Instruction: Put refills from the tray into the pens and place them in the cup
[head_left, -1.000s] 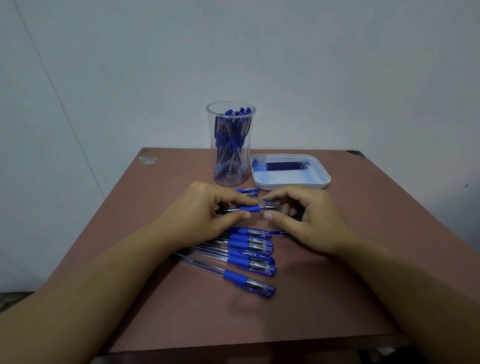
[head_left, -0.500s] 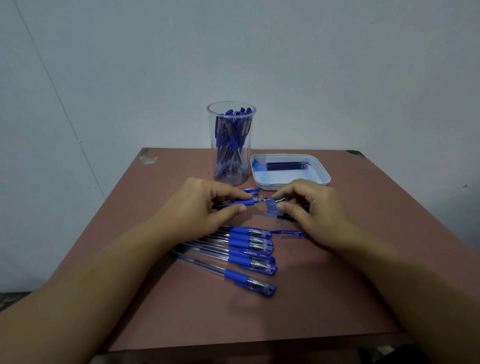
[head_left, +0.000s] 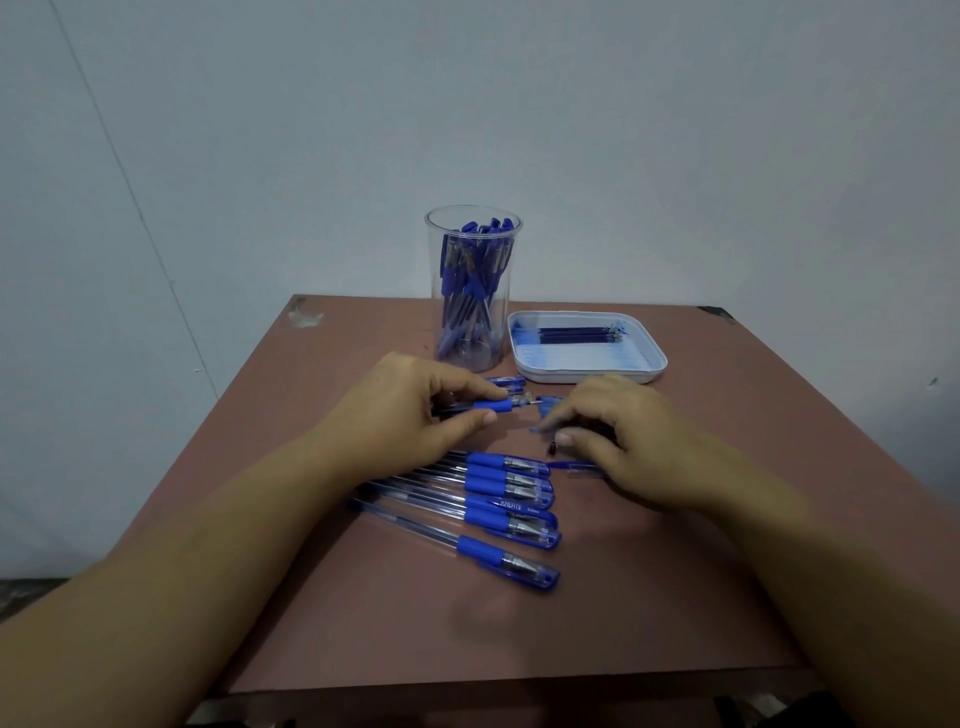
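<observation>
Curling in low over the table (head_left: 519, 634), both hands meet just this side of the cup (head_left: 429, 270). The left hand (head_left: 410, 410) comes in from the near left, forearm angled toward the cup, back of the hand up, knuckles raised. Thumb and forefinger pinch a pen (head_left: 493, 405) at its blue grip, with the other fingers tucked beneath. The pen lies almost level, just in front of the cup's base, its bare metal tip pointing right.

The right hand (head_left: 623, 441) mirrors it from the near right, wrist low and fingers hooked downward. Its fingertips hold a small blue cap (head_left: 549, 405) just off the pen's tip, with a narrow gap between the two. Something dark shows under the thumb, too small to say what. A loose cap (head_left: 576, 467) lies on the table beside that thumb.

Well in front of the cup, a row of pens (head_left: 498, 512) lies side by side, barrels slanting away under the left wrist and capped ends to the right. A couple of small blue pieces (head_left: 506, 383) sit at the cup's foot, on its near right.

The cup stands upright at the far edge of the table, packed with blue pens, caps up. Just right of the cup, not touching it, sits the white tray (head_left: 592, 375). Dark refills (head_left: 579, 335) lie side by side across the tray's far half.
</observation>
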